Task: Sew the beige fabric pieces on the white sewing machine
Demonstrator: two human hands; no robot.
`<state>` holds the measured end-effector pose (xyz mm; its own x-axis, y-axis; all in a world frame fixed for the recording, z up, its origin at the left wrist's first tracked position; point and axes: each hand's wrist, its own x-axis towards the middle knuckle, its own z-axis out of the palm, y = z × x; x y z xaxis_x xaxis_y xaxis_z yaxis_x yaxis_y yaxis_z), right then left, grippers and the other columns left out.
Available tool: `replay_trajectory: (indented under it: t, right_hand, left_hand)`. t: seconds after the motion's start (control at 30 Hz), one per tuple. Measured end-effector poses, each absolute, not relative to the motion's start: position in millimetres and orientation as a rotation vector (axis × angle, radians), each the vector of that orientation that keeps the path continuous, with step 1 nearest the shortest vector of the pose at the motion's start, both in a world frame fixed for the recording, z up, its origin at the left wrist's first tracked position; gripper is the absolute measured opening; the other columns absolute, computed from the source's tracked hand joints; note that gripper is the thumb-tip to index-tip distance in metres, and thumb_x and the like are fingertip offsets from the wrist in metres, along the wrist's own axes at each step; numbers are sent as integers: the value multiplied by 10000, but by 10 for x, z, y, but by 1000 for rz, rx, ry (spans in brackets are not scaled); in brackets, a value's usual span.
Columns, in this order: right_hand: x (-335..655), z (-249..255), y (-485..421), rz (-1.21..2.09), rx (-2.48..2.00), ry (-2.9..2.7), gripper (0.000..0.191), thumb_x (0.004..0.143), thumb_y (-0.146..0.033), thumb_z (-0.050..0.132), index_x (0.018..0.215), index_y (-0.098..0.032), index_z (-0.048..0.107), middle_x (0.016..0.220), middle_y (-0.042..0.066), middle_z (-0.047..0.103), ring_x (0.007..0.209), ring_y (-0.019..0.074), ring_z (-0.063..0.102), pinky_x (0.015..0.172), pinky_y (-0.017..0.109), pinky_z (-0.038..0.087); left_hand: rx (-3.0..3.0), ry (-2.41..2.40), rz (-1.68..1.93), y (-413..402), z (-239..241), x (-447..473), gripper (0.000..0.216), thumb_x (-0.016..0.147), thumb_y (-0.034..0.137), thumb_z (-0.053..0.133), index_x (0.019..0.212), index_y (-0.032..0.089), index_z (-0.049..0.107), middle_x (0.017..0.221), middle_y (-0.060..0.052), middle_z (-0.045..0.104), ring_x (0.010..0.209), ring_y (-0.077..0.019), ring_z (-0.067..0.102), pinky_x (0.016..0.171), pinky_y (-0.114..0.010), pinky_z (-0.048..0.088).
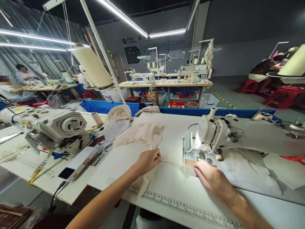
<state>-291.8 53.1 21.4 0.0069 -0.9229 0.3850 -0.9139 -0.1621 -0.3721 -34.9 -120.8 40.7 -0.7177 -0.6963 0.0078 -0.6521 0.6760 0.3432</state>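
My left hand [149, 161] is pinched on a pale cream fabric piece, part of which hangs below it toward the table's front edge. A larger cream fabric pile [135, 135] lies just beyond that hand. My right hand [213, 178] rests at the sewing machine's bed with its fingers closed on a thin, sheer fabric edge [188, 171]. Between the two hands runs a thin, taut line, thread or fabric edge; I cannot tell which. Behind the right fingers stands the lit head of the sewing machine [202, 135]. More pale fabric [252, 171] lies under the machine's arm.
A second machine [59, 124] stands at left, with a white box with a dark screen [76, 165] before it. A printed ruler [181, 206] runs along the table's front edge. A thread cone [91, 65] hangs overhead. People sit at other tables.
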Motion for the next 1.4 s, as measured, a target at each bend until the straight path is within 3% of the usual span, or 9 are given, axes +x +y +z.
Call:
replay_trajectory:
  t: [0.2, 0.3, 0.53, 0.7, 0.9, 1.13, 1.2, 1.3, 1.4]
  right_hand:
    - [-2964, 158, 568, -722, -2279, 2325, 212, 1025, -257, 400, 839, -258, 501, 816, 59, 607, 589, 205, 598, 511, 372, 364]
    - [-2979, 145, 586, -719, -2266, 2342, 196, 1028, -272, 387, 864, -255, 492, 834, 40, 611, 603, 197, 592, 510, 355, 360]
    - [-3047, 221, 611, -708, -2176, 2219, 178, 1027, -256, 404, 1001, -260, 581, 924, 44, 647, 723, 208, 658, 608, 343, 476]
    - [-3093, 356, 665, -753, -2102, 2095, 180, 1005, -224, 436, 1013, -266, 611, 953, 42, 653, 793, 198, 659, 680, 332, 531]
    - [-3107, 393, 744, -636, -2115, 2121, 205, 1004, -205, 426, 993, -244, 627, 961, 59, 644, 811, 207, 670, 689, 339, 548]
    - [-3061, 252, 748, -784, -2158, 2186, 281, 1028, -185, 375, 1065, -202, 653, 943, 88, 648, 779, 211, 653, 679, 359, 528]
    - [-3067, 229, 751, -799, -2168, 2170, 290, 1028, -182, 368, 1072, -191, 655, 924, 74, 638, 761, 203, 638, 673, 357, 530]
    - [-3097, 236, 781, -843, -2173, 2148, 294, 1025, -164, 373, 1085, -188, 660, 926, 65, 638, 764, 192, 627, 680, 333, 526]
    - [-3122, 290, 831, -856, -2199, 2107, 288, 1016, -142, 393, 1084, -187, 668, 933, 61, 639, 791, 185, 621, 717, 313, 524]
  left_hand:
    - [779, -2725, 120, -1646, 530, -132, 268, 943, 108, 494, 1101, 188, 695, 1126, -120, 684, 1091, -286, 615, 876, -406, 507]
    - [625, -2725, 300, -1864, 522, -82, 337, 929, 56, 465, 1059, 203, 738, 1194, -129, 675, 1187, -300, 581, 968, -457, 491]
    - [537, -2488, -88, -2090, 475, -72, 280, 1010, 308, 491, 870, 199, 708, 1018, -103, 735, 1025, -252, 647, 895, -402, 532]
    - [545, -2373, -397, -2161, 469, -9, 302, 980, 412, 514, 886, 202, 708, 1031, -102, 760, 989, -235, 690, 914, -385, 562]
    - [496, -2463, -411, -2134, 459, -15, 251, 949, 407, 542, 850, 215, 670, 998, -89, 746, 981, -238, 667, 895, -386, 552]
    - [540, -2422, -426, -2094, 517, -73, 238, 934, 433, 532, 852, 219, 594, 997, -97, 721, 991, -240, 640, 916, -387, 516]
    - [662, -2354, -513, -2059, 564, -69, 263, 935, 475, 500, 904, 220, 554, 1011, -107, 728, 973, -236, 649, 827, -349, 527]
    - [840, -2126, -597, -1974, 716, -24, 297, 939, 523, 483, 935, 232, 426, 880, -84, 732, 691, -179, 608, 563, -265, 437]
    - [900, -1973, -595, -1812, 916, 35, 322, 941, 517, 535, 967, 229, 395, 769, -13, 701, 575, -131, 552, 576, -239, 432]
